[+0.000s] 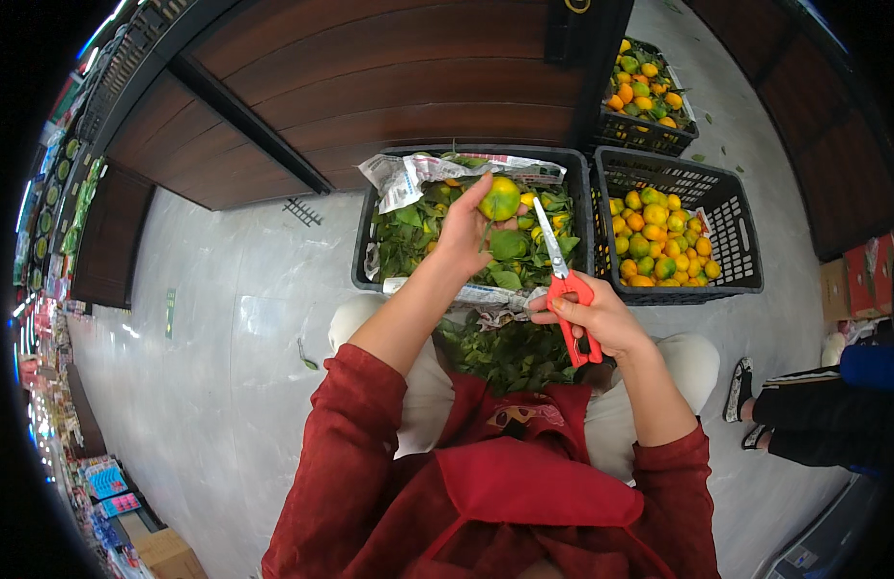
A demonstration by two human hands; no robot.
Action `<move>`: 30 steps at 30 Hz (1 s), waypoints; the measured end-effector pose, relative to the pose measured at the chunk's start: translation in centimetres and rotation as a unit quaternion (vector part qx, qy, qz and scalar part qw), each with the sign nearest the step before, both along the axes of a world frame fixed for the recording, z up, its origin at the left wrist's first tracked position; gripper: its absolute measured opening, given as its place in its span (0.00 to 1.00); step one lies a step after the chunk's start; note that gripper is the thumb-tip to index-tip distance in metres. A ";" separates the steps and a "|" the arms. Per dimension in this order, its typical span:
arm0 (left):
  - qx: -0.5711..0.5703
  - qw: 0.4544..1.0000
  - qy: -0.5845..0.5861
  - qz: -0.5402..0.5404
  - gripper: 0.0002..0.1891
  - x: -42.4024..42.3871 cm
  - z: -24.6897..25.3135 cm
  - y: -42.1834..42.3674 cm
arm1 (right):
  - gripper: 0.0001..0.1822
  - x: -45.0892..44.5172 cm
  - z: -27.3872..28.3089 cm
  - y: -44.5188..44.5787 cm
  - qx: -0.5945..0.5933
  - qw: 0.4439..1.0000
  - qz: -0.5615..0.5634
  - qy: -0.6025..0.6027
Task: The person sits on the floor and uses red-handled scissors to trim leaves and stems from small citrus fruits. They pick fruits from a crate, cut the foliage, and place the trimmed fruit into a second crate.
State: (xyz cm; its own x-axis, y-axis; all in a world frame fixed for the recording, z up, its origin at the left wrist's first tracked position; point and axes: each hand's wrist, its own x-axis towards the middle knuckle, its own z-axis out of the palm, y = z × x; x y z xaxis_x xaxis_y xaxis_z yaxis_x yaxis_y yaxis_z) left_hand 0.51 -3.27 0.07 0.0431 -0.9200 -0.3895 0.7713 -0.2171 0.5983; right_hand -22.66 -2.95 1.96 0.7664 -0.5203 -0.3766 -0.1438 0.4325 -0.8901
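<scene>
My left hand holds a yellow-green mandarin with its stem hanging down past my palm. In my right hand is a pair of scissors with red handles; their blades look closed and point up, just right of the fruit and apart from it. Beneath both hands stands a black plastic crate lined with newspaper, full of leafy mandarins. Cut green leaves lie in a heap between my knees. To the right, another black crate holds mandarins without leaves.
A third crate of leafy mandarins stands farther back on the right. Brown wooden panels rise behind the crates. At the right, a person's legs in black trousers stand close by. Stocked shop shelves line the left.
</scene>
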 end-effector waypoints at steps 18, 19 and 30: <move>0.003 0.999 0.039 -0.021 0.24 -1.1 -0.1 0.3 | 0.19 0.5 0.2 0.7 0.093 0.991 0.057 -0.083; -0.001 0.999 0.028 -0.023 0.25 -1.2 0.0 0.4 | 0.19 0.5 0.0 0.7 0.075 0.992 0.059 -0.078; -0.013 0.996 0.077 -0.030 0.25 -1.4 0.2 0.8 | 0.17 0.2 0.0 0.8 0.064 0.993 0.082 -0.057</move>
State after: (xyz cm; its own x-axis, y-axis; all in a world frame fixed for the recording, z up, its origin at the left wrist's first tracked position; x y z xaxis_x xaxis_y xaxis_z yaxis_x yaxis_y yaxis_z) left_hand -0.93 -2.49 0.26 -0.0710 -0.9294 -0.3623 0.8402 -0.2515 0.4805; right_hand -22.45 -2.17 1.98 0.8783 -0.3381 -0.3381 -0.1242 0.5216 -0.8441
